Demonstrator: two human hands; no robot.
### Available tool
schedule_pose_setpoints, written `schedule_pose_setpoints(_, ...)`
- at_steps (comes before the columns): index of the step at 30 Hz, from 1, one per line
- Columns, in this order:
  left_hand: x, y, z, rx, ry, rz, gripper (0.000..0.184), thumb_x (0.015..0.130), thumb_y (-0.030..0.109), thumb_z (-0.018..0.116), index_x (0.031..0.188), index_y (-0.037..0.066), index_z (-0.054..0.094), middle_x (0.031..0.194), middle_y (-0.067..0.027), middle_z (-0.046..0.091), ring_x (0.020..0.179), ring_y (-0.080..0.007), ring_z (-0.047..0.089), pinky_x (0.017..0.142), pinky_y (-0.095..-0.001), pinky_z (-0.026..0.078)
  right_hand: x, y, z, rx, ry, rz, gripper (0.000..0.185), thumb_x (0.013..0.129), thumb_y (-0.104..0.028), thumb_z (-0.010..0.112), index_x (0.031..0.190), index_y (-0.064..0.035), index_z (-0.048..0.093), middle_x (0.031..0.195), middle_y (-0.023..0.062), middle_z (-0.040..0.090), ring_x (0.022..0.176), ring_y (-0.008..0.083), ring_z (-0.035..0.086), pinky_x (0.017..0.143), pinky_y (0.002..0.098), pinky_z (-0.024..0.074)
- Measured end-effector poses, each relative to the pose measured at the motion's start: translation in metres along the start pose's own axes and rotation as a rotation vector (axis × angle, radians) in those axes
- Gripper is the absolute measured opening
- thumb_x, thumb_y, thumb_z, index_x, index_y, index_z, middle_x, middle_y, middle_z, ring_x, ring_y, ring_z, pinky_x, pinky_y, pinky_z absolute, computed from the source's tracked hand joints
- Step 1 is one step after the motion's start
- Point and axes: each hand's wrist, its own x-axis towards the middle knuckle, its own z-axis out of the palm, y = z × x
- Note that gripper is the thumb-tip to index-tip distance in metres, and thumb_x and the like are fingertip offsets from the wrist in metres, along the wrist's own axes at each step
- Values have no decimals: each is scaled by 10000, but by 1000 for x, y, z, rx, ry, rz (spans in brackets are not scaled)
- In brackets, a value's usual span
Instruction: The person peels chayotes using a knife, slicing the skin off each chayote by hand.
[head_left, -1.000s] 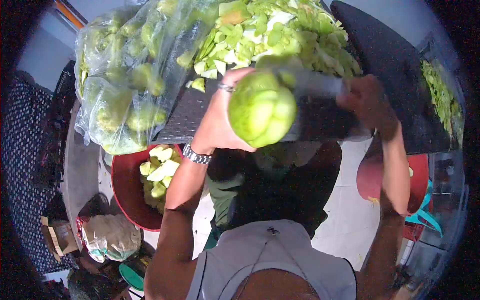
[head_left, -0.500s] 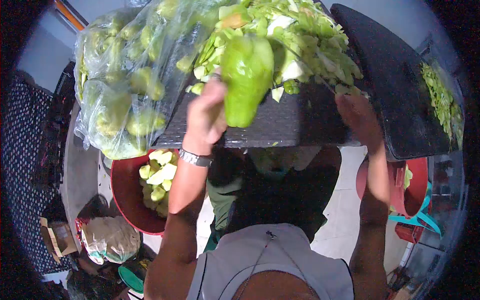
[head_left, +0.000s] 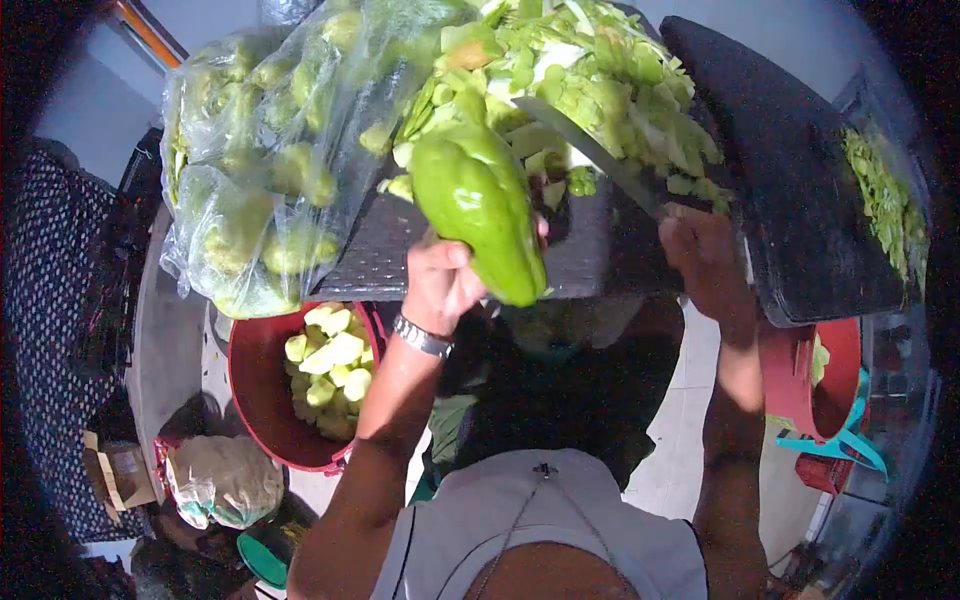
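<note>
Cradling the green vegetable, slanting lengthwise down-right, in the curled left grip; clasping the knife, pointing up-left beside it, in the clenched right grip.

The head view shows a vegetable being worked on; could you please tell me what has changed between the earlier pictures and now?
The left hand has turned the green vegetable from end-on to the camera to lengthwise, slanting towards the lower right. The right hand has come nearer the body, its knife now angled up-left. Both holds, the bag and the cut pile look unchanged.
</note>
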Motion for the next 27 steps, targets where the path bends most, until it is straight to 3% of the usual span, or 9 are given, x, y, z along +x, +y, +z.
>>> schedule_pose_setpoints(4, 2, -17, 4, 298, 218, -10, 789, 693, 115, 773, 1393, -26, 437, 1249, -233, 596, 1105, -388, 633, 919, -505, 559, -8, -10, 5, 26, 9, -33, 505, 932, -480, 630, 841, 16, 619, 668, 202, 572, 595, 332, 546, 595, 431, 419)
schedule_pose_setpoints(7, 11, -16, 7, 209, 134, -85, 745, 744, 179, 768, 1380, -39, 448, 1266, -228, 593, 1122, -383, 628, 946, -503, 545, -11, -20, 7, 5, -29, 2, 490, 913, -467, 657, 843, 17, 626, 651, 189, 572, 575, 314, 534, 583, 425, 415)
schedule_pose_setpoints(10, 30, -17, 27, 16, 30, 19, 704, 816, 266, 740, 1379, -42, 449, 1276, -217, 597, 1144, -363, 620, 984, -495, 523, -12, -16, 9, 29, 26, 20, 473, 890, -455, 689, 827, 9, 630, 635, 170, 574, 558, 309, 526, 566, 416, 414)
schedule_pose_setpoints(11, 30, -16, 18, -104, 151, 13, 651, 876, 325, 694, 1368, -34, 464, 1274, -209, 602, 1144, -337, 620, 1000, -480, 510, -13, -11, 9, 40, 62, 15, 467, 882, -452, 700, 820, 6, 631, 629, 163, 575, 553, 309, 525, 560, 412, 414)
schedule_pose_setpoints(14, 37, -37, 13, 55, 374, -8, 571, 908, 363, 662, 1356, 47, 503, 1276, -170, 613, 1060, -334, 652, 935, -524, 539, -12, 5, 11, 124, 17, 40, 461, 864, -458, 719, 819, -6, 642, 636, 163, 598, 577, 331, 592, 565, 418, 443)
schedule_pose_setpoints(17, 29, -54, 13, 230, 335, -63, 521, 860, 180, 717, 1301, 17, 493, 1177, -172, 631, 1007, -309, 665, 860, -446, 566, -10, 4, 28, -136, 178, -143, 525, 901, -500, 671, 721, -33, 512, 556, 82, 432, 497, 159, 408, 492, 362, 315)
schedule_pose_setpoints(19, 26, -56, 14, 344, 353, -198, 610, 756, 41, 804, 1255, 34, 454, 1099, -145, 629, 938, -268, 673, 791, -377, 580, -15, -8, 22, -172, 81, -103, 527, 853, -501, 726, 704, -44, 511, 533, 84, 474, 467, 212, 462, 477, 379, 340)
schedule_pose_setpoints(23, 29, -57, 13, 691, 327, -40, 904, 611, -44, 875, 1353, 41, 366, 1196, -116, 580, 1032, -225, 628, 871, -354, 559, -15, -23, 10, -250, 39, -145, 562, 766, -540, 790, 681, -56, 517, 495, 85, 492, 437, 268, 529, 455, 397, 375)
schedule_pose_setpoints(27, 22, -57, 14, 717, 383, -53, 1012, 603, -56, 821, 1463, 59, 299, 1191, -114, 591, 1084, -254, 615, 922, -391, 541, -8, -26, 9, -364, 17, -249, 556, 741, -536, 806, 681, -55, 533, 506, 80, 504, 450, 267, 529, 470, 388, 406)
